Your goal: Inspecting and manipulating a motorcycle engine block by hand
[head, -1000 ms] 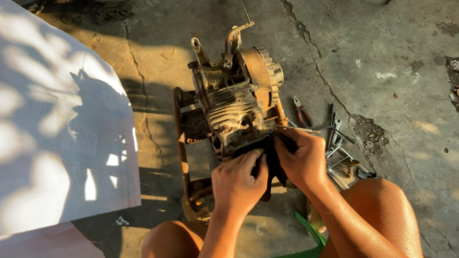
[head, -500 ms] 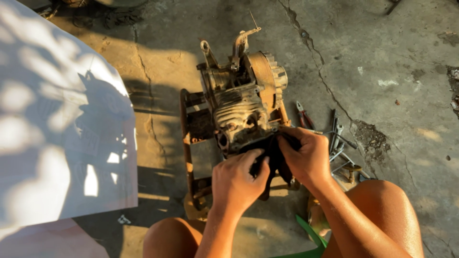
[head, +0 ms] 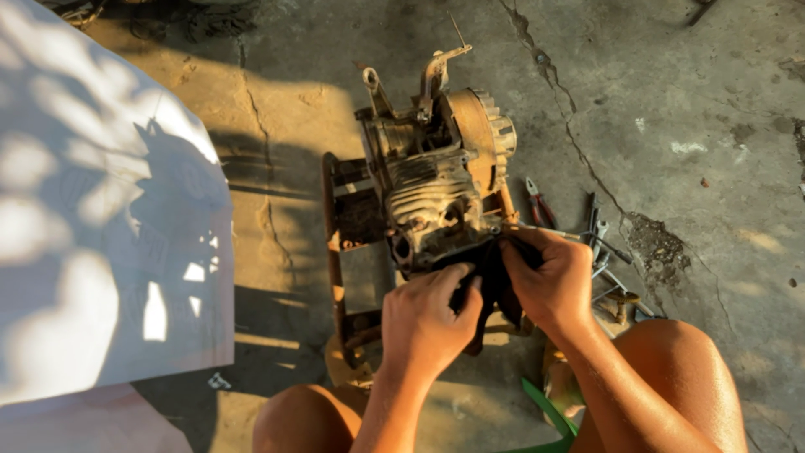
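While the person squats over a cracked grey concrete floor [head: 671, 101], both hands work at the near end of a small grimy metal engine with a finned cylinder [head: 432, 189]. That engine sits on a rusty orange metal frame [head: 333, 252] lying on the floor, with a round ribbed flywheel housing [head: 486, 138] on its far right side. The left hand [head: 429, 319] is curled closed, its fingertips pinching a dark black cloth or rubber piece [head: 486, 281] that hangs at the engine's near face. The right hand [head: 549, 281] is also closed, gripping the same dark piece from the right, just below the cylinder; the two hands nearly touch. Right of the engine, red-handled pliers [head: 537, 200] lie on the floor, and near them a loose cluster of dark metal hand tools [head: 605, 260]. A large white sheet dappled with sunlight and shadow [head: 101, 218] covers the left side of the view. A green strap-like strip [head: 549, 411] lies between the person's bare knees.
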